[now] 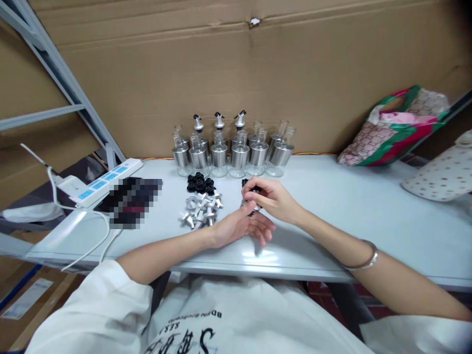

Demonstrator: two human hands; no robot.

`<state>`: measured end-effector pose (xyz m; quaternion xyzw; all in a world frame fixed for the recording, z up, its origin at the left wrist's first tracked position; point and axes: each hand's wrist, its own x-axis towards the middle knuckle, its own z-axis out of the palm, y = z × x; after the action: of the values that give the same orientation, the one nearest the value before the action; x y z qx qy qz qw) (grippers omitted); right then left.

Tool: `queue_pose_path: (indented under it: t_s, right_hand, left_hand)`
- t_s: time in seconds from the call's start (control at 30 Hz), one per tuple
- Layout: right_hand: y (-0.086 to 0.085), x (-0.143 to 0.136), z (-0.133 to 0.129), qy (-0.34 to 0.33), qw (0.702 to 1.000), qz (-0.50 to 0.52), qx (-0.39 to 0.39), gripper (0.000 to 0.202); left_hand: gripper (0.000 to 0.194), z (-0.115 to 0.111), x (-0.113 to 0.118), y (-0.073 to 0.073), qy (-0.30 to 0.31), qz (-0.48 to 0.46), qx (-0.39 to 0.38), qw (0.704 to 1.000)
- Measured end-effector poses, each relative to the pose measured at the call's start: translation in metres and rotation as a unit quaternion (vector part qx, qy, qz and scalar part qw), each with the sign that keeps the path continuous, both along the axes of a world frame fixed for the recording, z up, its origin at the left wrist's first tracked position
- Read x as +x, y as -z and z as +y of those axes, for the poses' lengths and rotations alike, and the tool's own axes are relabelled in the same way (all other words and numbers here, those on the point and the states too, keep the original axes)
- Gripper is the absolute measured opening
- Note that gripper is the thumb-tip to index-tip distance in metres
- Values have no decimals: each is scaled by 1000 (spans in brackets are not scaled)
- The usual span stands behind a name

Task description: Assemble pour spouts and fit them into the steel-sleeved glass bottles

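Observation:
My right hand (278, 199) is closed, its fingertips bent down in a pinch; what they hold, if anything, is hidden. Just below it my left hand (236, 227) is turned palm up with fingers spread, its thumb up against the right fingertips. Small black parts (244, 182) show around the right fingers, partly covered. To the left lie a cluster of black rubber stoppers (200, 185) and a heap of silvery pourer spouts (201, 211). Behind stand two rows of glass bottles with steel sleeves (239, 157). Three in the back row carry pourer tops with black flaps (240, 117).
A white power strip (110, 182) with a plugged-in charger and cable lies at left, beside a blurred dark object (129, 201). A patterned bag (391, 128) and a dotted white item (442, 172) sit at right. Cardboard (184, 64) walls the table's back.

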<state>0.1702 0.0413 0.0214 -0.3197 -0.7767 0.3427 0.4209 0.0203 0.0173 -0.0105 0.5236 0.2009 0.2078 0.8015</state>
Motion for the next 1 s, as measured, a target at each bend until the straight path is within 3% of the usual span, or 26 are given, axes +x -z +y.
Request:
queue_pose_path:
  t_s: [0.17,0.27,0.4,0.53,0.7,1.0]
  right_hand:
    - [1,0,2,-47,999,-14,6,29]
    - [1,1,2,-49,992,-62,98,29]
    - [3,5,4,-12,964,-127,235,32]
    - [5,12,8,72,934,-200,286,45]
    - [2,14,11,121,897,-255,340,59]
    - [3,15,12,77,886,-242,388,65]
  left_hand:
    - [58,-2,2,1,-14,2,17,1000]
    - [50,-2,3,1,-24,7,23,999]
    - [35,-3,3,4,-49,-3,21,999]
    - [25,-3,3,6,-60,-6,35,998]
    - [25,-3,4,5,-65,-3,37,997]
    - [40,0,1,1,-26,-32,26,999]
